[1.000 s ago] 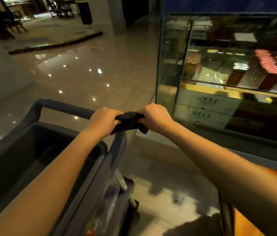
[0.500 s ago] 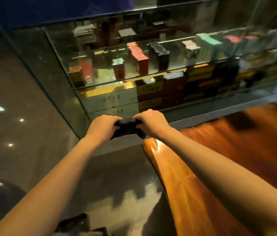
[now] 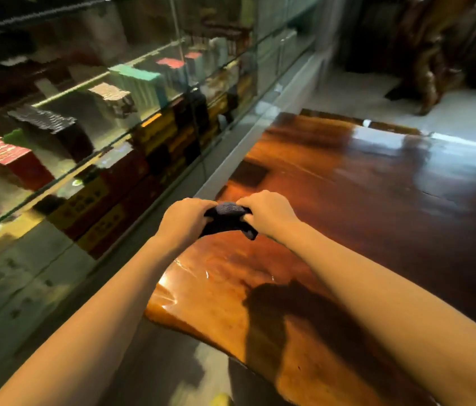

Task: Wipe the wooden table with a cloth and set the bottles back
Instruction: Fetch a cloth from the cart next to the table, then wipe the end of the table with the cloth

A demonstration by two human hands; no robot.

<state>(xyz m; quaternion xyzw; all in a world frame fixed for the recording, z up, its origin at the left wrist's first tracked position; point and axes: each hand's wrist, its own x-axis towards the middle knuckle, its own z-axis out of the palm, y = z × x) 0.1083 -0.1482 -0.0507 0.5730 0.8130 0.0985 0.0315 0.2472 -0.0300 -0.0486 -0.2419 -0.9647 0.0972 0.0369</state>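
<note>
Left hand [image 3: 185, 219] and right hand [image 3: 269, 215], fingers closed, grip a dark cloth [image 3: 228, 219] between them above the glossy bench [image 3: 362, 206]. Glass case [image 3: 114, 118] at 10 o'clock.

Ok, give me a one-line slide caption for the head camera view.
Left hand and right hand bunch a dark cloth over a glossy wooden table.
</note>
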